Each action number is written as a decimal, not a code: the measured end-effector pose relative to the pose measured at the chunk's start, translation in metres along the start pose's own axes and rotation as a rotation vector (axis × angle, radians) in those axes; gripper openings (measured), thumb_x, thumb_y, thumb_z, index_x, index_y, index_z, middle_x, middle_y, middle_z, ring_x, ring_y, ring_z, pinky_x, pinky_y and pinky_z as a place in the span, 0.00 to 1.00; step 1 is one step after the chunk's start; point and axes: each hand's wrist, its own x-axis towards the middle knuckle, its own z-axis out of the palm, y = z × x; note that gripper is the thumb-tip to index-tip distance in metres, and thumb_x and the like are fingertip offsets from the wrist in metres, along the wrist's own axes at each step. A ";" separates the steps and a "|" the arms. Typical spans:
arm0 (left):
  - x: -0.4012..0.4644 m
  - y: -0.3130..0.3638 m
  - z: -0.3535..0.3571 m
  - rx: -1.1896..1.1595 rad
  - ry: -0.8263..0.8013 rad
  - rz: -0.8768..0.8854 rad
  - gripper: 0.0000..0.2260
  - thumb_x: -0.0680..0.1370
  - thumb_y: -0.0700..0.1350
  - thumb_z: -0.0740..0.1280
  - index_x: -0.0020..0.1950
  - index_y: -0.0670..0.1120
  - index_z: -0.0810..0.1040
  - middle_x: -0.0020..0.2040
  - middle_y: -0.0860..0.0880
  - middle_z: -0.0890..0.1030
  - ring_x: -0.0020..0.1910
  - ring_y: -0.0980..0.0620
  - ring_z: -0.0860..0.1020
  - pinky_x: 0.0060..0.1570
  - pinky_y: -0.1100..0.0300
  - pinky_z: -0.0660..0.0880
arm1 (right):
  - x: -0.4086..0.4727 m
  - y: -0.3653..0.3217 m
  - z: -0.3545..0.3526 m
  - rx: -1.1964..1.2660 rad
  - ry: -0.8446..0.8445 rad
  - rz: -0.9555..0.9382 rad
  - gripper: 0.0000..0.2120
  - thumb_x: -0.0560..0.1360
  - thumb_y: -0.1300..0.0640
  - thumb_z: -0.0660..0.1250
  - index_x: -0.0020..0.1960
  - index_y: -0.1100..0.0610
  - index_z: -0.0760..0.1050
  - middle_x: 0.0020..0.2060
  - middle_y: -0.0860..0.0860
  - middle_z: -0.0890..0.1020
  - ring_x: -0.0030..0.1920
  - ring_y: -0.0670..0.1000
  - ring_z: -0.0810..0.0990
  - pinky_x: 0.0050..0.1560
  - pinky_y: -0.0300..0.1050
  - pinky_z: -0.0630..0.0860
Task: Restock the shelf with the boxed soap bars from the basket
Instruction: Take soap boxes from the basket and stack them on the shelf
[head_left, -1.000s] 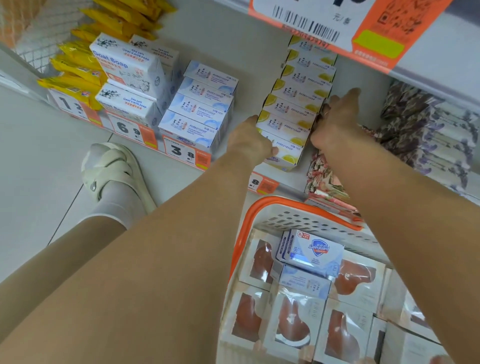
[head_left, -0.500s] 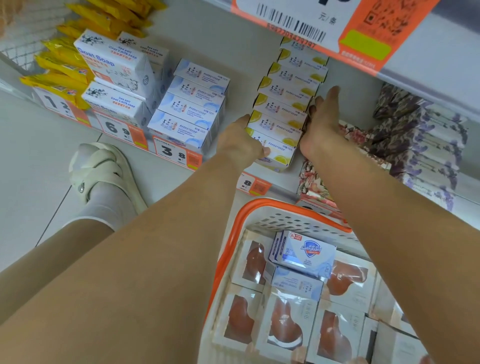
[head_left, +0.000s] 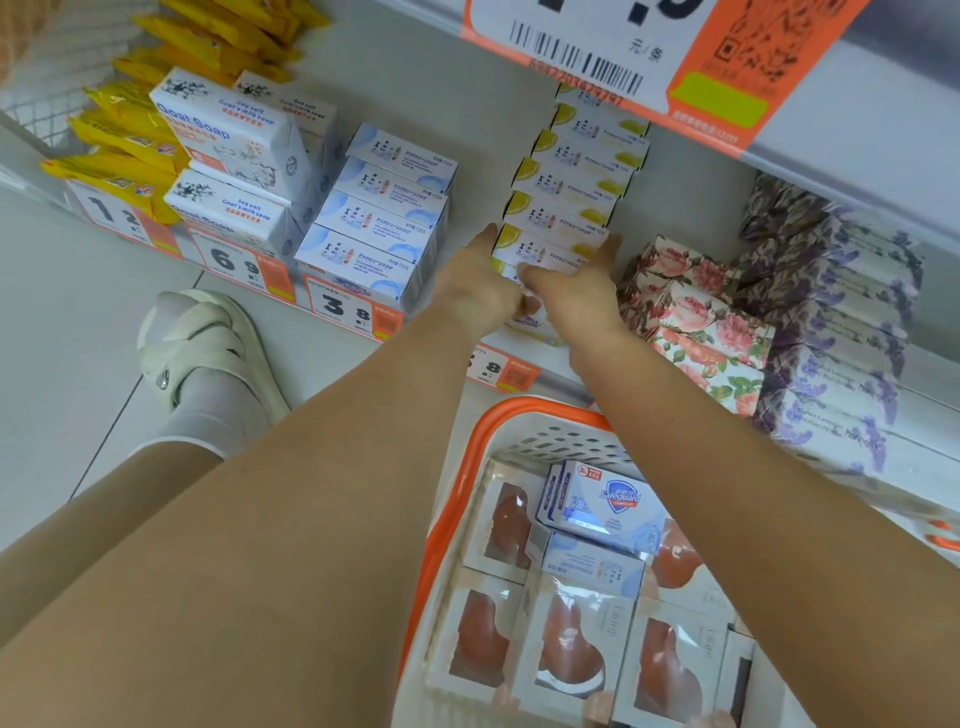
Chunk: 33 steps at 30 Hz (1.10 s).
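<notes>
A row of white boxed soap bars with yellow lemon print (head_left: 571, 182) runs back on the low shelf. My left hand (head_left: 475, 283) holds the left side of the front lemon box (head_left: 545, 249), and my right hand (head_left: 579, 291) grips its right side with the thumb across the front. Below my arms stands the orange-rimmed white basket (head_left: 462, 467). In it lie a blue Safeguard soap box (head_left: 608, 504), a pale blue box (head_left: 592, 569) and several windowed boxes with brown soap (head_left: 571, 660).
Left of the lemon row stand blue-and-white soap boxes (head_left: 379, 223), Goat Soap boxes (head_left: 228, 156) and yellow packets (head_left: 124, 140). Floral boxes (head_left: 701, 322) and lavender-print boxes (head_left: 841, 332) fill the right. An upper shelf edge with a price label (head_left: 623, 57) overhangs. My sandalled foot (head_left: 197, 343) is on the floor.
My right hand has come down from the back of the lemon row to its front box. Both hands now close in on that front box from either side.
</notes>
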 end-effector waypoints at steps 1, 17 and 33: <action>0.001 0.002 0.000 -0.015 -0.018 -0.001 0.34 0.71 0.35 0.71 0.74 0.49 0.64 0.64 0.50 0.76 0.60 0.50 0.75 0.58 0.60 0.74 | 0.000 0.000 0.001 0.014 0.002 0.011 0.58 0.59 0.49 0.72 0.78 0.53 0.39 0.67 0.56 0.70 0.68 0.57 0.69 0.66 0.57 0.70; -0.002 0.004 -0.008 -0.025 -0.056 0.048 0.31 0.72 0.32 0.70 0.72 0.51 0.66 0.61 0.48 0.78 0.57 0.50 0.76 0.56 0.63 0.74 | 0.001 0.007 0.004 0.046 -0.028 -0.064 0.55 0.68 0.57 0.74 0.77 0.54 0.35 0.71 0.52 0.67 0.69 0.54 0.69 0.69 0.54 0.68; 0.009 -0.010 -0.005 -0.071 -0.079 0.078 0.39 0.70 0.32 0.72 0.76 0.50 0.60 0.65 0.49 0.75 0.62 0.51 0.75 0.63 0.60 0.72 | -0.003 0.007 -0.006 0.304 -0.151 0.037 0.52 0.66 0.59 0.75 0.78 0.53 0.43 0.68 0.50 0.73 0.67 0.52 0.71 0.69 0.54 0.68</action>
